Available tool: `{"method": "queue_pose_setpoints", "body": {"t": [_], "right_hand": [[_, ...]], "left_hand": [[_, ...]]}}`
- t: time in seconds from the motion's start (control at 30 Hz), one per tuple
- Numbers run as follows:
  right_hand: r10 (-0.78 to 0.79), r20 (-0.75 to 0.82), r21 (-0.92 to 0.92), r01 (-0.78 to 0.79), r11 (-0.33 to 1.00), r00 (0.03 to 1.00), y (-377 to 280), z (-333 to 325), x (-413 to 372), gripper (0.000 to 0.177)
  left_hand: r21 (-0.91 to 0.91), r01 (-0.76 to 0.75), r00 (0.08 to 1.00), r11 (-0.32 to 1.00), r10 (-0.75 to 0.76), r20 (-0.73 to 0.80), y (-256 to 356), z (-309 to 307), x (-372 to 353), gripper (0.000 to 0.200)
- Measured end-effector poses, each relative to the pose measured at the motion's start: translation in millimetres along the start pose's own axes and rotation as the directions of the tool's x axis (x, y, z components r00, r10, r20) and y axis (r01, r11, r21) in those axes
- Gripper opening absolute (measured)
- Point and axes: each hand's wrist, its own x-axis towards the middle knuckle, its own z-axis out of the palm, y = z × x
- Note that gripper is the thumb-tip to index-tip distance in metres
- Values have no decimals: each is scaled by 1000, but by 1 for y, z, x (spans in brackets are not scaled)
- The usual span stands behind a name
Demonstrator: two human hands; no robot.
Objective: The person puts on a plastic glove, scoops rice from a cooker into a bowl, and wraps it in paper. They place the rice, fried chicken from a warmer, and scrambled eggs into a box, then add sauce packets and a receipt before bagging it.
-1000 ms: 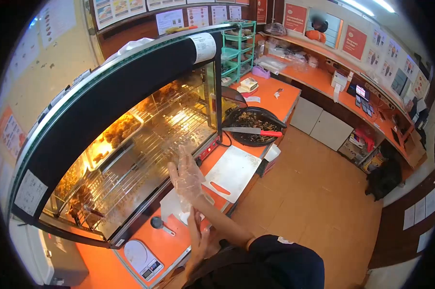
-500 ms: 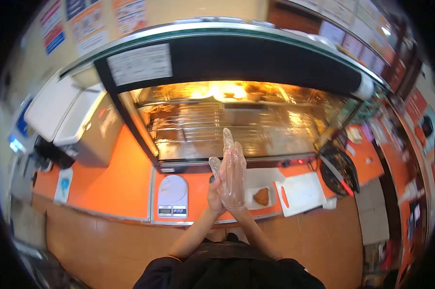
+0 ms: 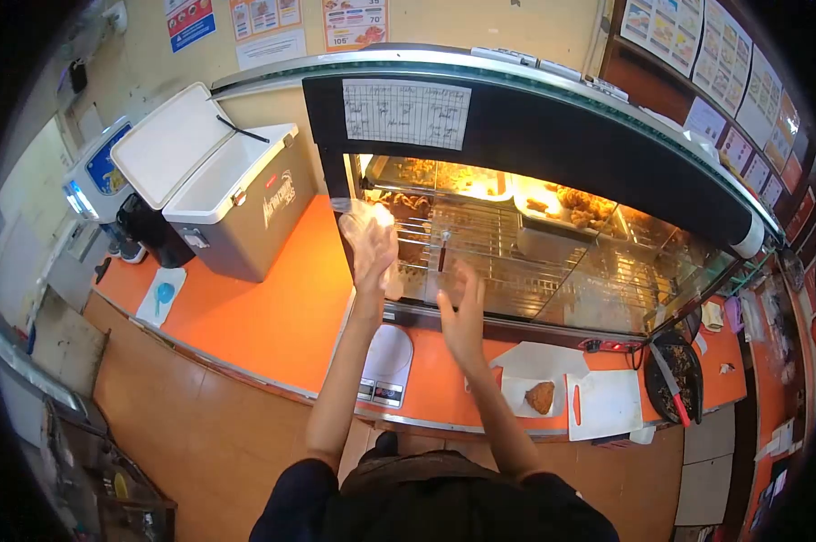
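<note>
My left hand (image 3: 370,271) is raised before the left end of the glass display warmer (image 3: 553,312). It grips a clear plastic glove (image 3: 361,221), which is smeared by motion and covers some of the fingers. My bare right hand (image 3: 463,316) is held up beside it, apart from it, with fingers spread and nothing in them. Below my hands lies a white kitchen scale (image 3: 389,354), partly hidden by my left forearm. A browned, fried-looking piece of food (image 3: 540,397) sits in an open white paper box (image 3: 515,384) on the orange counter.
A white cutting board (image 3: 611,405) lies right of the box. Further right, a red-handled knife (image 3: 672,384) rests across a black pan (image 3: 688,361). A grey cooler box (image 3: 254,221) with its lid up stands left. Trays of fried food (image 3: 575,203) are behind the glass.
My hands have separated. The plastic glove has come off my right hand and is now at my left, which moved up and left. The view has turned to the left.
</note>
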Motion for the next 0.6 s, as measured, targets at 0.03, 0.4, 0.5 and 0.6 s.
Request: {"method": "queue_pose_setpoints", "body": {"t": [0.03,0.4,0.5,0.6], "right_hand": [[3,2,32,-3,999,1000,2,11,10,54],[-248,115,152,230,961,962,13,82,19,67],[-410,121,120,397,910,904,20,109,19,74],[-214,169,372,138,918,962,43,115,3,72]], "left_hand": [[85,38,999,996,-36,-24,-7,-1,11,64],[570,190,982,799,-160,-102,-6,-27,11,45],[719,80,995,691,-12,-99,16,-27,-37,37],[776,96,995,623,-59,-75,33,-48,-54,35]]}}
